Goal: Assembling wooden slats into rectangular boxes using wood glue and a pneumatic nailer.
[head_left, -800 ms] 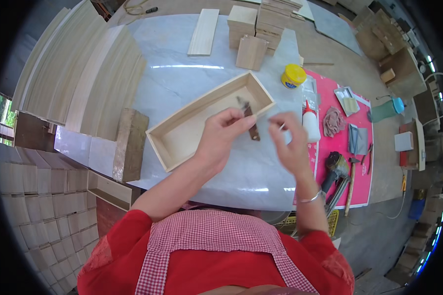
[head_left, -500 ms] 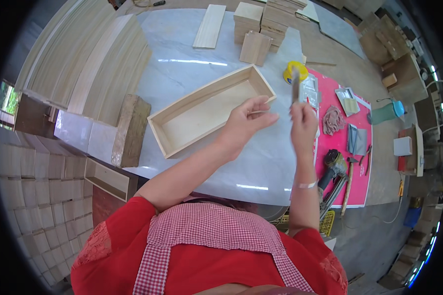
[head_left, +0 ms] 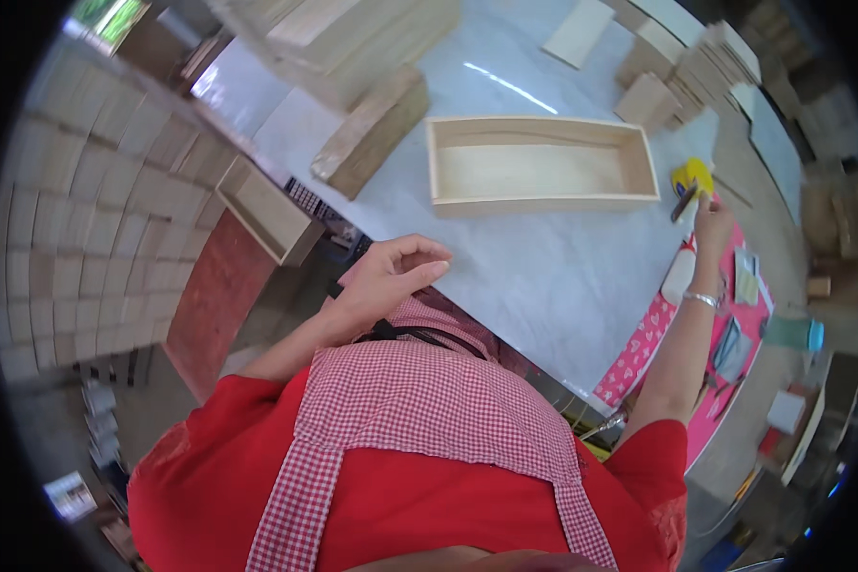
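Moved: right hand (head_left: 713,227), now out beside the round yellow tub (head_left: 698,173), closed on a dark flat tool (head_left: 683,204); left hand (head_left: 391,281), drawn back, empty — thumb and fingers apart. Oblong pale-wood box (head_left: 534,172) sits on the grey-white counter (head_left: 543,276): walls, base joined — remaining work unclear.

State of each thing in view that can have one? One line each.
Left hand: empty, fingers curled
Right hand: closed on tool
Tool: held, motion-blurred
Box: open-topped, empty
Second box, at left: open-topped, empty
Tub: yellow; lid on or off unclear
White bottle: red tip on
Jar: blue cap on
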Tool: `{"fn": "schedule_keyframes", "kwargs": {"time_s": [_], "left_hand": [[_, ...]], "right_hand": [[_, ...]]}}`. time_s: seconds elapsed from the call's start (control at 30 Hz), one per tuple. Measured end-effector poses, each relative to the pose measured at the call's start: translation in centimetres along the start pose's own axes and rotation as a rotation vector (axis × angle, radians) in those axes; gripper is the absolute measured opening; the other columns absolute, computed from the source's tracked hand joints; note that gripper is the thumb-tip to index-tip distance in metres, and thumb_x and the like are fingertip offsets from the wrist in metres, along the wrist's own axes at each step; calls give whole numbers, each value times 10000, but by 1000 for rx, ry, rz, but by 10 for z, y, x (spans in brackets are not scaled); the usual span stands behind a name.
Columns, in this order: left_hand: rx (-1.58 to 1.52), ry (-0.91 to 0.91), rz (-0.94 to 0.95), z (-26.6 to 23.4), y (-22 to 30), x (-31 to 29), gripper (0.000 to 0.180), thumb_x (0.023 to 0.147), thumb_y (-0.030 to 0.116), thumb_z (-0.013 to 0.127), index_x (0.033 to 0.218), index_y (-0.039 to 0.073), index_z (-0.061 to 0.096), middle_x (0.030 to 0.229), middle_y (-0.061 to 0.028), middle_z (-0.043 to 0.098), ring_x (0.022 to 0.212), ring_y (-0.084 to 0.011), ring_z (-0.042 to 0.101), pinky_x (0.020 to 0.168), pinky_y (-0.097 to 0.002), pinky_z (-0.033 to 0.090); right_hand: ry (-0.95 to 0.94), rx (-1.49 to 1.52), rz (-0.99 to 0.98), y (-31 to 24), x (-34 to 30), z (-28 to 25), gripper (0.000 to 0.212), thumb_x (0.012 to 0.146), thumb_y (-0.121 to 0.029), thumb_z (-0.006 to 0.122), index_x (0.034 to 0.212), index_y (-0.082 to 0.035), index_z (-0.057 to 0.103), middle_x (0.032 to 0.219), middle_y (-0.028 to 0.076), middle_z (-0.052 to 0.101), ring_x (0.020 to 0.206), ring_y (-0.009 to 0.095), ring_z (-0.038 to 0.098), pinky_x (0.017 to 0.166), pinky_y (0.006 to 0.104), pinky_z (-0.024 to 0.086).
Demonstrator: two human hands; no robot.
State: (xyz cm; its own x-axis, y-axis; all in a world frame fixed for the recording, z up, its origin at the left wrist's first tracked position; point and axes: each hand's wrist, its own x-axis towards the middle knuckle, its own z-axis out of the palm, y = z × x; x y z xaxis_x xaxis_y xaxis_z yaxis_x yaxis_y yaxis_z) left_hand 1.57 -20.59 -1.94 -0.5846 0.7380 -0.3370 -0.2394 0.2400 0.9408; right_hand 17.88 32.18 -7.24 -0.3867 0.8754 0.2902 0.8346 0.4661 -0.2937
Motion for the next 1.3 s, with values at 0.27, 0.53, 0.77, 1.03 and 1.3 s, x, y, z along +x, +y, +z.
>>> {"fn": "schedule_keyframes", "kwargs": {"time_s": [0.27,0.53,0.77,1.03,1.3], "left_hand": [[-172,-178,-128,21,-23,21,233,979,188,651,1141,21,667,1056,-52,696,1005,-122,645,834,-259,500],[-126,-171,-78,-1,-37,-2,240,985,176,636,1169,22,651,1089,-50,685,1015,-140,644,884,-274,502],[-136,-279,-142,5,-33,11,240,983,135,629,1191,16,640,1128,-55,675,1071,-149,626,950,-286,479],[-143,-269,-163,7,-39,22,245,971,114,641,1199,23,640,1130,-47,675,1093,-149,620,959,-284,472],[-185,-224,-182,-5,-42,24,244,967,107,647,1196,24,640,1133,-45,673,1095,-146,619,964,-284,472]], "right_hand": [[154,283,-981,-185,-41,-20,316,824,-150,729,1114,-36,681,1037,195,678,918,378,651,831,439,526],[19,206,-178,-77,-5,-18,264,843,-240,693,994,-25,718,936,184,699,927,376,672,830,453,530],[-149,16,-126,-5,-53,24,236,780,-213,735,913,-19,717,923,210,720,880,361,706,791,443,554],[-428,125,-97,-16,-48,18,212,762,-149,734,928,-28,683,874,173,711,847,335,701,781,414,551],[346,99,-196,-37,-8,-14,87,851,-106,657,921,-55,658,855,148,683,816,345,676,729,445,528]]}}
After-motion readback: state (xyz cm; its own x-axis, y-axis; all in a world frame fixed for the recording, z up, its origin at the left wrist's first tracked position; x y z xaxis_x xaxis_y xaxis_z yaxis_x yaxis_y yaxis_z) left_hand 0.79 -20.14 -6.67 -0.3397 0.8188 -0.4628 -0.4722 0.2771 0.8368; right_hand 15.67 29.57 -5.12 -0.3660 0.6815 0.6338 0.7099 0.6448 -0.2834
